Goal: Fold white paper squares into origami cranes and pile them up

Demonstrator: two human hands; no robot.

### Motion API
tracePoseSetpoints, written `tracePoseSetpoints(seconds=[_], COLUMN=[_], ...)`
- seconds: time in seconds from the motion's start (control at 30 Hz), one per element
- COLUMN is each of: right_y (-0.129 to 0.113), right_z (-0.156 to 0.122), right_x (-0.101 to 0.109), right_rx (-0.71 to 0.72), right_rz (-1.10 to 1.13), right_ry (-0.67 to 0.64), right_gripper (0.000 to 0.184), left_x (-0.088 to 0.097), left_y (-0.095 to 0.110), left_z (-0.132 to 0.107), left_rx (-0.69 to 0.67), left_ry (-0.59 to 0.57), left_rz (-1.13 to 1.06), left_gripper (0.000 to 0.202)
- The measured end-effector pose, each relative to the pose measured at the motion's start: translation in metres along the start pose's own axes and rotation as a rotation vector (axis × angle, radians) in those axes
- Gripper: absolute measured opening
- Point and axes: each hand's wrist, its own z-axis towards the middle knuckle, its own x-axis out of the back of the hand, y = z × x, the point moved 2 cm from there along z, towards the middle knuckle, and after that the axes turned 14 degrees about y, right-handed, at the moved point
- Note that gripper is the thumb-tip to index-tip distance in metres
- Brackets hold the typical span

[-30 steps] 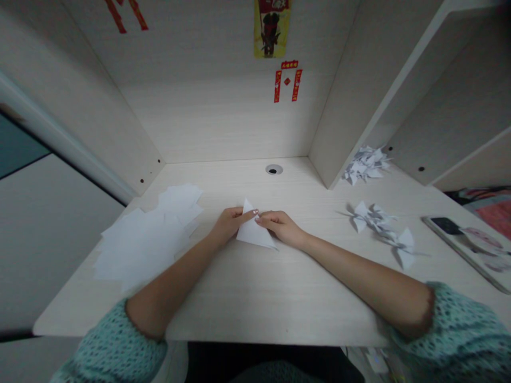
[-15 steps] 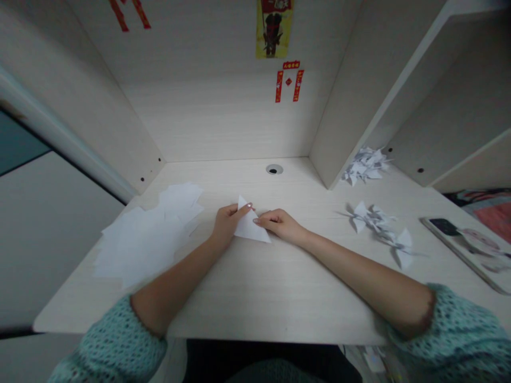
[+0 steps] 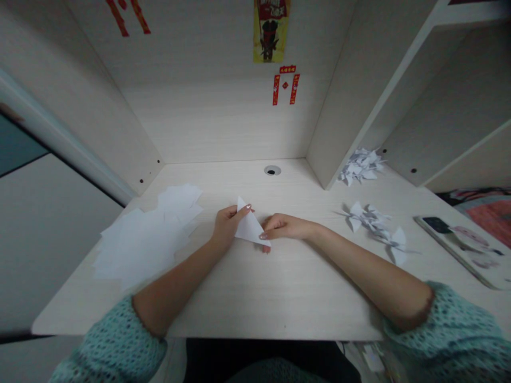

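Note:
A white sheet of paper folded into a triangle [image 3: 249, 229] is held just above the desk, between my two hands. My left hand [image 3: 228, 223] pinches its upper left part, thumb on top near the sloping edge. At the lower right corner, my right hand [image 3: 281, 229] grips the paper between thumb and fingers, with fingertips showing below the edge. Left of my left hand lies a spread of white paper sheets [image 3: 147, 234]. Several folded paper pieces [image 3: 373, 223] lie in a row to the right of my right hand.
A heap of folded paper pieces [image 3: 362, 166] sits at the back right, behind the upright divider [image 3: 333, 106]. A phone [image 3: 463, 247] rests on the right of the desk [image 3: 239, 303]. A round cable hole [image 3: 272, 170] is near the back panel.
My right hand has slid down along the triangle's sloping edge to its lower right corner. My left hand keeps its hold. The view has shifted slightly.

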Motion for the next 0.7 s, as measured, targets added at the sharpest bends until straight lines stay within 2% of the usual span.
tracePoseSetpoints(seconds=[0.4,0.7], right_y=[0.001,-0.004], right_z=[0.0,-0.001], right_x=[0.011,0.011], right_rx=[0.012,0.047], right_rz=[-0.098,-0.162], right_ry=[-0.188,-0.173], right_gripper=[0.035,0.038], left_x=[-0.004,-0.006], left_y=[0.0,0.002], left_z=[-0.005,-0.005], left_rx=[-0.033,-0.014], left_ry=[-0.036,0.002], left_rz=[-0.001,-0.032], left_gripper=[0.038,0.041])
